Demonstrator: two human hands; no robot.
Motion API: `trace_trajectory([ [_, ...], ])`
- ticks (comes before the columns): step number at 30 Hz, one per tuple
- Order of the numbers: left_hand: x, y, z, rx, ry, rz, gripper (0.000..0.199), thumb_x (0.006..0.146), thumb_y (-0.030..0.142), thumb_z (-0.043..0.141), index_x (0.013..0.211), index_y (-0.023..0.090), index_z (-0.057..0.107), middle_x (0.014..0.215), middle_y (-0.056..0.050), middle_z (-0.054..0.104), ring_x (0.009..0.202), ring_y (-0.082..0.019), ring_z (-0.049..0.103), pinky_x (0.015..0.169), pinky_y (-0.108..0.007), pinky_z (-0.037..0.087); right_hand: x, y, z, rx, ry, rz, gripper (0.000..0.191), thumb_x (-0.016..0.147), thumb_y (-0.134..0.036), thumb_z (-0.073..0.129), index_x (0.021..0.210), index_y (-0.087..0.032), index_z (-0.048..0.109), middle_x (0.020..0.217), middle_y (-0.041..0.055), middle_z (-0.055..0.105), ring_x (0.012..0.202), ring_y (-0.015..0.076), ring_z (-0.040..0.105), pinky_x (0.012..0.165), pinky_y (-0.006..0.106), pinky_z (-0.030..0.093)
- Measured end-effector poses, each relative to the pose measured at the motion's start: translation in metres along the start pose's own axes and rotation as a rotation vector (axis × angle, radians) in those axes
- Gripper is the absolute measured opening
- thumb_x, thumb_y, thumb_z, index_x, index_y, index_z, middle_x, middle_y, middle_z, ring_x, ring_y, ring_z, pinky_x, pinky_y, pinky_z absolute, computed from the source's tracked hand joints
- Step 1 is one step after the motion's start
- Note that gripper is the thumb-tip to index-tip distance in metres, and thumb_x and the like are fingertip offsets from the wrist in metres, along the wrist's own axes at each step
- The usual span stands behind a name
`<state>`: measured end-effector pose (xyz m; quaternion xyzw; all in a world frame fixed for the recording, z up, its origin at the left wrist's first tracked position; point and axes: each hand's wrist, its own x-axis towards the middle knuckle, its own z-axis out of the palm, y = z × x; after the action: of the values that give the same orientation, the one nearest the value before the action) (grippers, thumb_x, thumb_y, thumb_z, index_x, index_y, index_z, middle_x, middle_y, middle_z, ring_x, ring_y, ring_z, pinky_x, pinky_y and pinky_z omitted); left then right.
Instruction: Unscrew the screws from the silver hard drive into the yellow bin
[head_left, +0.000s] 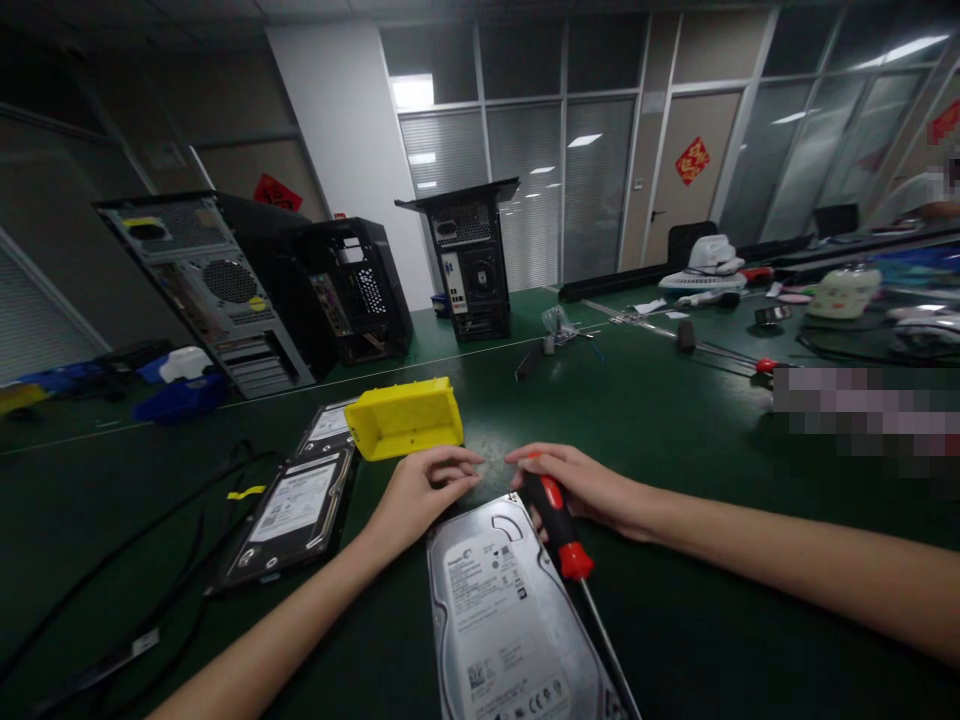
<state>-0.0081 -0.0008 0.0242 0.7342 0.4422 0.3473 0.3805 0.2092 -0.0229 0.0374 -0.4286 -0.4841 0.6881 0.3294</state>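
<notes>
A silver hard drive [510,600] lies label up on the green table in front of me, its lower end cut off by the frame edge. My left hand [431,490] is at its far left corner, fingers loosely curved, a gap between thumb and fingers, and nothing visible in it. At the far right corner, my right hand [585,490] holds a red and black screwdriver [559,520] by its handle. The shaft points back toward me along the drive's right edge. Some of the right fingers are hidden behind the handle.
A yellow bin [405,425] lies tipped toward me behind my left hand. Two more hard drives [292,505] and black cables [187,480] are to the left. Computer cases [472,260] stand at the back. Tools [720,355] lie on the right, where another person [922,200] sits.
</notes>
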Motion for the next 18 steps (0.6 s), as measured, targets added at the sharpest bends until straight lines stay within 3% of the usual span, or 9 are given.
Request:
trace_trajectory([
  [3,0.016,0.004,0.004,-0.012,-0.155,-0.002,0.027,0.077,0.026,0.067,0.1,0.012,0.067,0.082,-0.005,0.071,0.076,-0.016,0.067,0.068,-0.024,0.05,0.011,0.001,-0.007,0.125,0.071,-0.057,0.027,0.094,-0.027,0.04,0.12,-0.02,0.042,0.087,0.0014,0.058,0.055,0.0084,0.057,0.049,0.023,0.051],
  [7,0.019,0.01,0.012,0.011,-0.23,0.004,0.023,0.079,0.024,0.065,0.099,0.013,0.068,0.075,-0.003,0.071,0.071,-0.016,0.067,0.063,-0.022,0.049,0.017,0.0,-0.014,0.137,0.098,-0.098,0.026,0.095,-0.028,0.038,0.119,-0.019,0.044,0.083,0.0014,0.056,0.05,0.0058,0.053,0.039,0.015,0.044],
  [13,0.008,0.019,0.016,0.053,-0.199,0.013,0.024,0.079,0.021,0.063,0.101,0.014,0.07,0.087,-0.007,0.074,0.078,-0.018,0.07,0.071,-0.026,0.052,0.014,0.0,-0.012,0.121,0.053,-0.108,0.026,0.094,-0.028,0.041,0.117,-0.019,0.046,0.081,0.0011,0.057,0.049,0.0063,0.053,0.035,0.014,0.042],
  [18,0.006,0.02,0.022,-0.001,-0.154,0.014,0.024,0.078,0.019,0.063,0.101,0.015,0.071,0.085,-0.006,0.075,0.081,-0.019,0.071,0.076,-0.029,0.054,0.016,0.001,-0.011,0.105,0.037,-0.122,0.023,0.094,-0.026,0.04,0.114,-0.017,0.047,0.078,-0.0001,0.056,0.046,0.0054,0.052,0.033,0.014,0.041],
])
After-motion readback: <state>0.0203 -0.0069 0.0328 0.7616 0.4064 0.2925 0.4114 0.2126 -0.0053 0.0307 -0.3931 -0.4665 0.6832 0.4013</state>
